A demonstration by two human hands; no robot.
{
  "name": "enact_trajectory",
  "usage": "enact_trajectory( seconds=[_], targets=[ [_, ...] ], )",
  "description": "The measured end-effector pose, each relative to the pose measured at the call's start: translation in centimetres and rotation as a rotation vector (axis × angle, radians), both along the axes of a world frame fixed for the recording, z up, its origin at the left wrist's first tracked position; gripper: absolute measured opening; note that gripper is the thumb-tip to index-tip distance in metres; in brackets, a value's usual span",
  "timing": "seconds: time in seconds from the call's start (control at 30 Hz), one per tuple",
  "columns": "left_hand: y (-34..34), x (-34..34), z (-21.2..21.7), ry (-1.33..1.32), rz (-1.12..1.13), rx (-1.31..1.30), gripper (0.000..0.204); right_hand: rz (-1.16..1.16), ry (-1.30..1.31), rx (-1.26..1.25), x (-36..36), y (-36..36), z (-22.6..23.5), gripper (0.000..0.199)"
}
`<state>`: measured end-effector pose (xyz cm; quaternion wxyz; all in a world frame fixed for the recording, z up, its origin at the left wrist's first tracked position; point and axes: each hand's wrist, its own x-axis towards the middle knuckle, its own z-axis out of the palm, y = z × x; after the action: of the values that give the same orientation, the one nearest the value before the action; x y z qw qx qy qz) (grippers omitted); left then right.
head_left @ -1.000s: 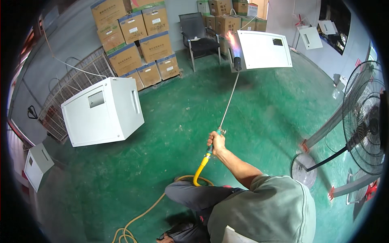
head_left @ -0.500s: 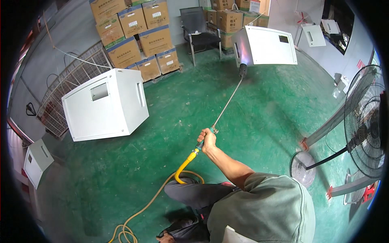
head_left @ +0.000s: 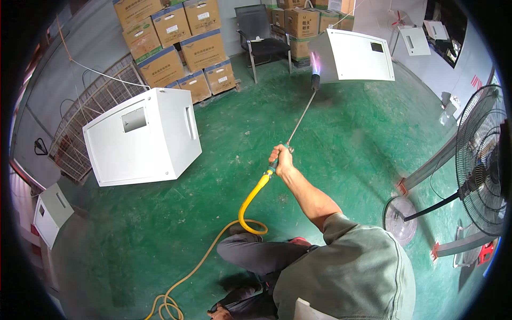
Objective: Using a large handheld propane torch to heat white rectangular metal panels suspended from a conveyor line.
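My right hand (head_left: 281, 157) is closed round the handle of a gas torch, its arm stretched out ahead. The torch's long thin tube (head_left: 302, 117) runs away from me to a dark burner head (head_left: 316, 82). From the burner a purple-blue flame (head_left: 316, 63) rises beside the left edge of a white metal cabinet (head_left: 352, 56), which hangs tilted above the floor. A yellow hose (head_left: 253, 196) leaves the back of the handle. At the lower edge, my left hand (head_left: 219, 313) is by my dark trouser leg, partly cut off, its fingers unclear.
Another white cabinet (head_left: 141, 141) hangs at left, with a smaller one (head_left: 52, 213) beyond. The thin hose (head_left: 197, 266) coils across the green floor. A black fan (head_left: 480, 165) stands at right. Stacked cartons (head_left: 202, 50), an office chair (head_left: 255, 32) and a wire rack (head_left: 80, 125) line the back.
My right hand and the torch have moved forward and slightly right, lifting the yellow hose. The burner and flame have shifted a little up and left along the far cabinet's edge. The near cabinet has turned slightly.
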<state>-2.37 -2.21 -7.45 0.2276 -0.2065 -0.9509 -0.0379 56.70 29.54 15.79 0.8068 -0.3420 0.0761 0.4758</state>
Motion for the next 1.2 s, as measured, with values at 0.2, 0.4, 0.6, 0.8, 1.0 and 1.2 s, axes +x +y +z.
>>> enact_trajectory(
  seconds=[0.2, 0.4, 0.6, 0.8, 1.0, 1.2],
  targets=[
    [0.0, -0.5, 0.1, 0.019, 0.007, -0.005, 0.052, 0.016, 0.002, 0.044, 3.6, 1.8, 0.4, 0.020],
    [0.2, -0.3, 0.3, 0.016, 0.003, -0.001, 0.051, 0.006, -0.022, 0.045, 5.3, 1.6, 0.4, 0.020],
    [0.1, -0.8, 0.1, 0.017, 0.002, -0.002, 0.051, -0.025, -0.026, 0.012, 3.6, 0.0, 0.2, 0.018],
    [0.3, -0.5, 0.5, 0.019, 0.007, 0.005, 0.050, -0.099, 0.008, -0.008, 1.7, -1.5, -1.2, 0.012],
    [0.2, -0.4, 0.8, 0.016, 0.026, 0.007, 0.050, -0.101, 0.052, 0.004, 1.3, -1.7, -1.4, 0.014],
    [0.4, -0.5, 1.2, 0.011, 0.029, 0.006, 0.050, -0.144, -0.006, -0.065, 2.5, -2.0, -1.3, 0.016]
  ],
)
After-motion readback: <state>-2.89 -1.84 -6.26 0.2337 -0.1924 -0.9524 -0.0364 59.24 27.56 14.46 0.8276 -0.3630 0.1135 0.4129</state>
